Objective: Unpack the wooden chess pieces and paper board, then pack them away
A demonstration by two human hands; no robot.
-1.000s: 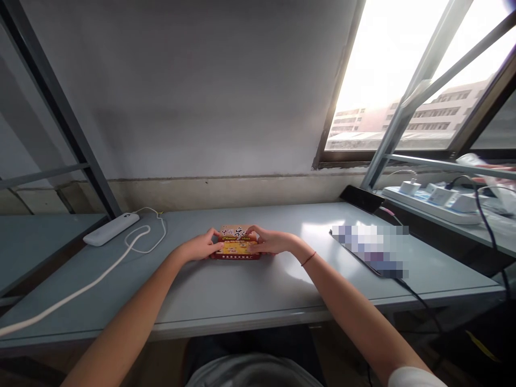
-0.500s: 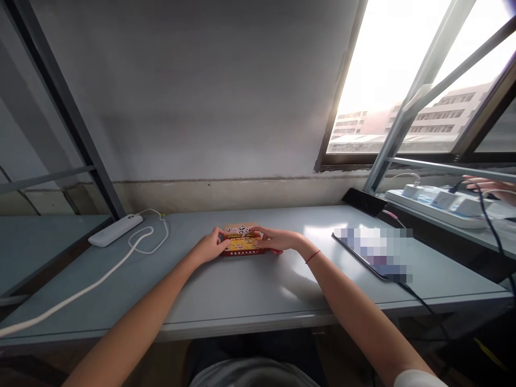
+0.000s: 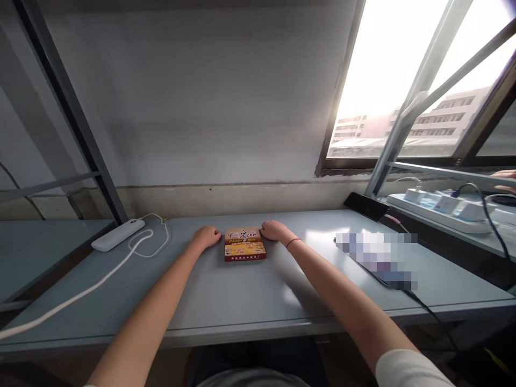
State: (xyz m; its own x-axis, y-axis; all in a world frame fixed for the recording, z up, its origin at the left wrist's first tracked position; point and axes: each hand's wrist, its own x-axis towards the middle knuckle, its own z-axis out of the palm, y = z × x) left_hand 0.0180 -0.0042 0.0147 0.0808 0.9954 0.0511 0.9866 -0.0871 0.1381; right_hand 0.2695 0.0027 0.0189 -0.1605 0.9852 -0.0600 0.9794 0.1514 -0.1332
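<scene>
A red and yellow box (image 3: 245, 246) marked "Chinese chess" lies flat on the grey desk (image 3: 242, 301), its printed face up. Just left of it my left hand (image 3: 207, 236) rests on the desktop, fingers curled closed with nothing visible in them. On the other side, my right hand (image 3: 274, 230) is closed close to the box's upper right corner; whether it touches the box is hard to tell. The whole top of the box shows between the hands.
A white power bank (image 3: 117, 235) with a white cable lies at the left. On the right are a black phone (image 3: 366, 206), a pixelated flat device (image 3: 377, 260) with a dark cable, and a white power strip (image 3: 439, 214). Part of another person's hand (image 3: 506, 174) shows at the far right.
Both of my hands have let go of the box and moved outward to its sides, their fingers curling in. The other person's hand has shifted right.
</scene>
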